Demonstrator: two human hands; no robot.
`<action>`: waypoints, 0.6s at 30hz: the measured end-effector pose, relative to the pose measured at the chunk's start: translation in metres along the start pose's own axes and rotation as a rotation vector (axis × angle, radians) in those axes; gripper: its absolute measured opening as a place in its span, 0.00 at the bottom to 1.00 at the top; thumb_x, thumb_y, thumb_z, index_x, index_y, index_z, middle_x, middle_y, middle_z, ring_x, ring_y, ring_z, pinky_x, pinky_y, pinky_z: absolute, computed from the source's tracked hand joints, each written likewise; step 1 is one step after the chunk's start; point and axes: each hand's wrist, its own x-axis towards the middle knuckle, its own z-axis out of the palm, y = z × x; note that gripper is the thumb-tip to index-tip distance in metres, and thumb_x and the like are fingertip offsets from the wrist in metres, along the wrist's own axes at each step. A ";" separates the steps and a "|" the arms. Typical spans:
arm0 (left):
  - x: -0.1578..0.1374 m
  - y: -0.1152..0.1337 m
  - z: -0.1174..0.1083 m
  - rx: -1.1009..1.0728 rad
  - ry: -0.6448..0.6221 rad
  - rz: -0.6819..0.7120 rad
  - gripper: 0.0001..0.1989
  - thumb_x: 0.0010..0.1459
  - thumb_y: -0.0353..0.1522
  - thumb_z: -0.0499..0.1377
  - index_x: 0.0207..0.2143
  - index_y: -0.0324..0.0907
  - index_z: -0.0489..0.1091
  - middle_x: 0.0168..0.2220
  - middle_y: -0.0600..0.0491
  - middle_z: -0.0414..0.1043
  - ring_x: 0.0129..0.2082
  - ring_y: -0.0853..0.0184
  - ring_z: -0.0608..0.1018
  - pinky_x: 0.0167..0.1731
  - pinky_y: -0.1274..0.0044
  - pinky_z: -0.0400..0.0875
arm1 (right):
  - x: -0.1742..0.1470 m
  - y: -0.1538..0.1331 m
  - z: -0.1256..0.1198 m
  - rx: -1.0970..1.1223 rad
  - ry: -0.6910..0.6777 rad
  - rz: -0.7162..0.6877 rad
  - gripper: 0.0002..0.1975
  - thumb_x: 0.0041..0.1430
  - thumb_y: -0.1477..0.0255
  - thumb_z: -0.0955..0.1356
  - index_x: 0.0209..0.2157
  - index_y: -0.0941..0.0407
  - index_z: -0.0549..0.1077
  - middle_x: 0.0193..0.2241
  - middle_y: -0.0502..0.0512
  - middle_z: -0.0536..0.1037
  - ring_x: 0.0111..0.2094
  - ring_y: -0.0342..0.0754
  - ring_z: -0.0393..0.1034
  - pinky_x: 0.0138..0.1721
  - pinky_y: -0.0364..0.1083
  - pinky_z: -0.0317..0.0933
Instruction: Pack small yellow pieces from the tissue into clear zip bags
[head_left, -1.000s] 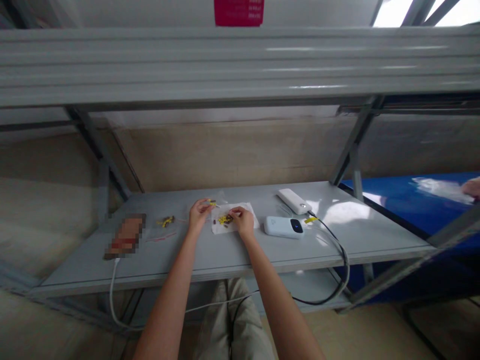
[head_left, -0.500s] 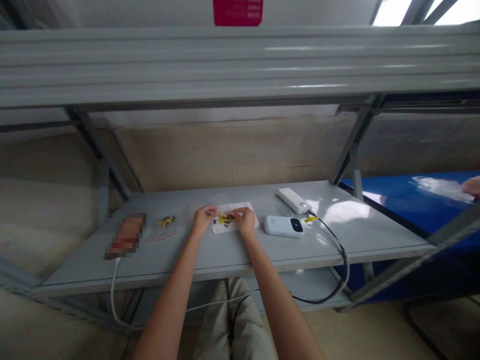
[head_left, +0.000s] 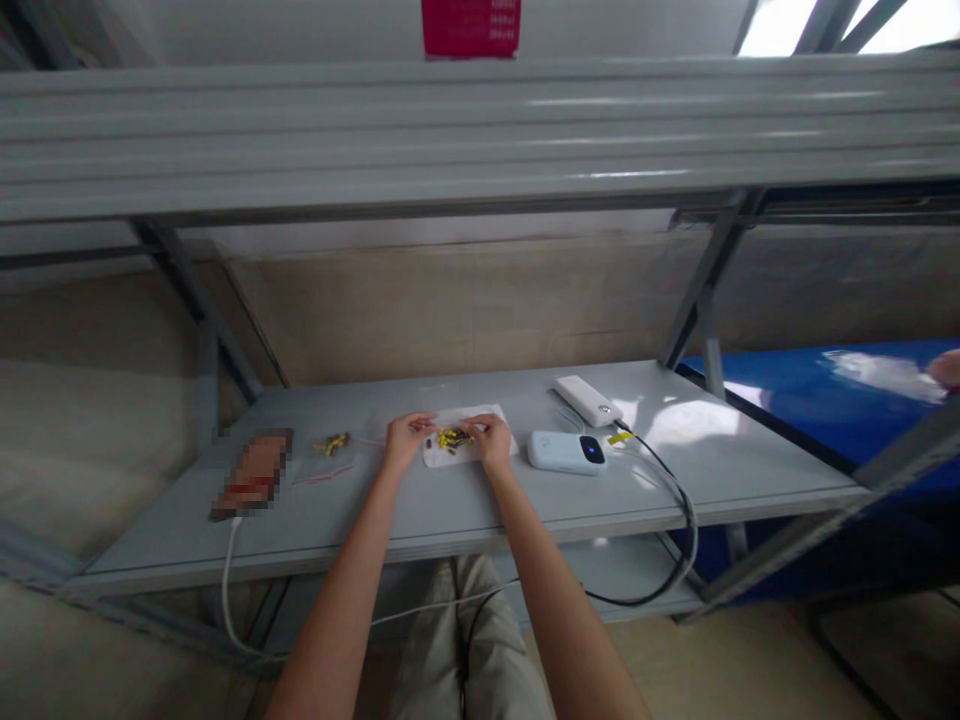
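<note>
One yellowish pile (head_left: 451, 438) seems partly hidden by the right hand (head_left: 490, 438).

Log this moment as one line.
left hand: at white sheet, grip unclear | right hand: fingertips at yellow-brown pieces, grip unclear | nearby: light-blue device

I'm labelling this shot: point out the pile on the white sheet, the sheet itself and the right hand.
Pile (head_left: 451, 438), head view: its middle.
Sheet (head_left: 439, 460), head view: bare part near its left corner.
Right hand (head_left: 492, 441), head view: back of the hand.
</note>
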 end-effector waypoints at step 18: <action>-0.003 -0.007 -0.001 0.462 -0.051 0.245 0.02 0.48 0.29 0.61 0.27 0.40 0.72 0.28 0.52 0.72 0.31 0.67 0.70 0.37 0.74 0.64 | -0.008 -0.016 -0.005 -0.288 -0.036 -0.169 0.08 0.54 0.74 0.63 0.29 0.55 0.75 0.34 0.55 0.75 0.39 0.48 0.64 0.41 0.44 0.54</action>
